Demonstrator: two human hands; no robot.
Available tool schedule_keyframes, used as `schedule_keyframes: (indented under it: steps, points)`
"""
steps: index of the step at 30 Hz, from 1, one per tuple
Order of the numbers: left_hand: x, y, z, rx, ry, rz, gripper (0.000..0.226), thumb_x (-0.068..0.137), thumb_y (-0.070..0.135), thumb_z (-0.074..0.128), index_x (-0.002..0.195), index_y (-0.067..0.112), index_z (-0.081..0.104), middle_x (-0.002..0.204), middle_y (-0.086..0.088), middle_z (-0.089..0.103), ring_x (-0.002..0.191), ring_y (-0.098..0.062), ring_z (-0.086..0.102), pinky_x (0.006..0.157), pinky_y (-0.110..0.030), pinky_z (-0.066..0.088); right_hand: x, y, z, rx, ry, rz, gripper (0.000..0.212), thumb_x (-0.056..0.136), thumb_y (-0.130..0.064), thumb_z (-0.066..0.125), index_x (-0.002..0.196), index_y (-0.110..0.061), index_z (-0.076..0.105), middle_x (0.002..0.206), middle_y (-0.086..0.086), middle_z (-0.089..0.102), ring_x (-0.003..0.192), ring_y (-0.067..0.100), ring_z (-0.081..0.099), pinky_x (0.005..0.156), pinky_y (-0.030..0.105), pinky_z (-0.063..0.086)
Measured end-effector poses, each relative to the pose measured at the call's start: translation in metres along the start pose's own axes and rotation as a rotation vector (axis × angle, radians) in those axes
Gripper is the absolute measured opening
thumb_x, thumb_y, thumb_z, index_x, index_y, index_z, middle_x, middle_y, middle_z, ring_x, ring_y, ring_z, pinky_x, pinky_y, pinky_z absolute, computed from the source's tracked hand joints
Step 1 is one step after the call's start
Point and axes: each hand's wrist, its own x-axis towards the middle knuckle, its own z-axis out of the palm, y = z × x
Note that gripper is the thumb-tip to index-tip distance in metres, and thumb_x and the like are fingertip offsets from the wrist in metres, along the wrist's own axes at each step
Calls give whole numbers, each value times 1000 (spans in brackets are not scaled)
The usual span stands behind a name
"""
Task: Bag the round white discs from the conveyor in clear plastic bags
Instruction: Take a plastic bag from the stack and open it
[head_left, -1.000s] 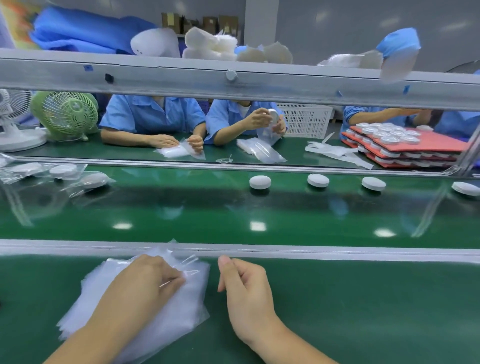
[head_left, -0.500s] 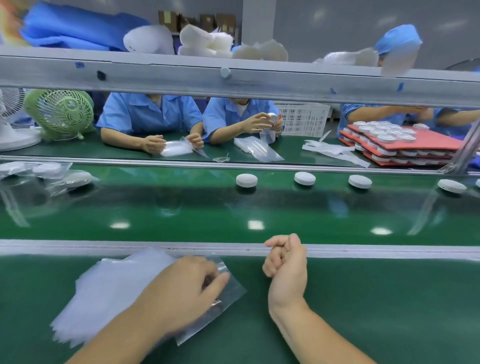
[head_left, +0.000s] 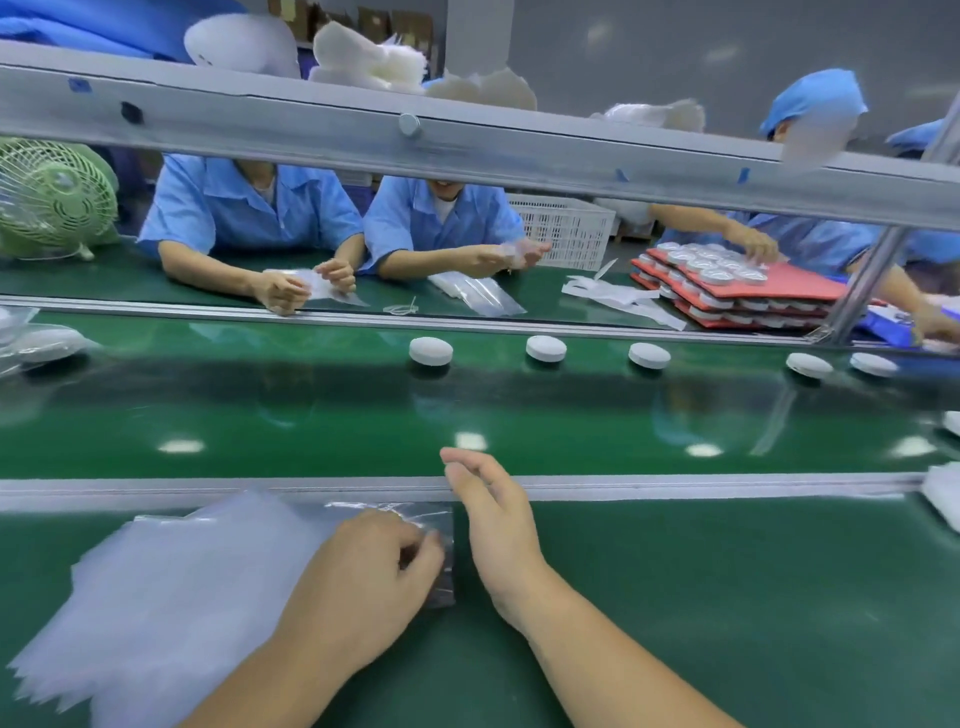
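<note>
glossy green conveyor belt (head_left: 311, 415) runs left-right across the middle, on the far side of the grey metal rail (head_left: 675, 486). near side is the matte green work bench (head_left: 727, 597).

near left on the bench: fanned stack of clear plastic bags (head_left: 171, 587). a single clear plastic bag (head_left: 410, 512) lies flat at the stack's right edge, just near of the rail.

left hand (head_left: 363, 587) is on that bag, fingers (head_left: 423, 551) curled, thumb and fingertips pinching the film at its right side. can't tell if the mouth is split.

right hand (head_left: 493, 525) is just right of the bag and empty. fingers (head_left: 467, 467) are loosely spread, mostly straight, tips over the rail toward the belt.

round white discs (head_left: 546, 347): five in a row along the belt's far edge, well apart from both hands. no disc in my bag.

my read of the step: open the bag, fetch a disc. rub the film between thumb and fingertip to split the mouth, and lift one bag only without dragging the stack. right hand takes the leftmost disc (head_left: 430, 351) by the rim and slides it in flat. risk: film clings and two bags come up.
</note>
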Motion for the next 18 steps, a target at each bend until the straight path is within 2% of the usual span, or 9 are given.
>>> schedule_keyframes:
  steps: [2, 5, 7, 9, 12, 14, 16, 18]
  points:
    - [3, 5, 5, 12, -30, 10, 49, 92, 59, 33, 67, 30, 63, 66, 11, 57, 76, -5, 52, 64, -27, 43, -2, -3, -2, -7, -66, 28, 36, 76, -60, 62, 106, -46, 74, 111, -28, 70, 102, -18, 60, 78, 0, 42]
    - [6, 7, 12, 73, -86, 52, 23, 92, 53, 56, 80, 39, 70, 80, 16, 51, 85, -5, 47, 68, -25, 44, -1, -4, -3, -42, -104, 65, 42, 71, -64, 63, 107, -45, 74, 113, -22, 72, 101, -16, 62, 77, 0, 42]
    - [8, 4, 13, 49, -107, 49, 25, 91, 49, 63, 70, 37, 70, 85, 21, 51, 88, -2, 49, 74, -27, 48, -1, -4, -4, -56, -70, 86, 42, 69, -64, 64, 105, -46, 74, 115, -16, 71, 100, -13, 63, 75, 2, 45]
    - [6, 0, 14, 47, -112, 61, 27, 93, 48, 62, 73, 34, 73, 88, 23, 52, 92, 0, 49, 78, -27, 48, -2, -1, -3, -74, -46, 89, 37, 69, -60, 65, 102, -46, 74, 117, -13, 71, 100, -9, 64, 73, 5, 47]
    - [3, -3, 15, 48, -81, 78, 21, 96, 44, 60, 90, 33, 77, 96, 22, 56, 98, -1, 51, 82, -29, 50, -3, -1, -1, -65, -10, 70, 30, 75, -51, 65, 100, -39, 76, 111, -15, 74, 100, -9, 65, 77, 5, 45]
    - [3, -3, 15, 68, -72, 86, 22, 96, 45, 58, 95, 34, 77, 97, 21, 57, 99, -3, 52, 81, -32, 51, -3, -1, -2, -16, 33, 38, 37, 76, -51, 63, 101, -29, 78, 108, -16, 75, 102, -7, 64, 81, 5, 43]
    - [2, -2, 10, 153, -95, 84, 29, 97, 52, 50, 93, 37, 74, 91, 18, 55, 99, -6, 52, 77, -33, 52, -2, 1, -3, 23, 74, 2, 46, 73, -56, 59, 101, -25, 79, 112, -11, 75, 111, 1, 64, 92, 14, 45]
    - [3, 2, 5, 301, -121, 107, 37, 94, 61, 40, 93, 41, 71, 86, 16, 53, 100, -9, 52, 83, -33, 47, -3, 2, -3, 57, 102, -21, 50, 72, -58, 55, 100, -25, 80, 116, -7, 75, 118, 9, 64, 104, 29, 44]
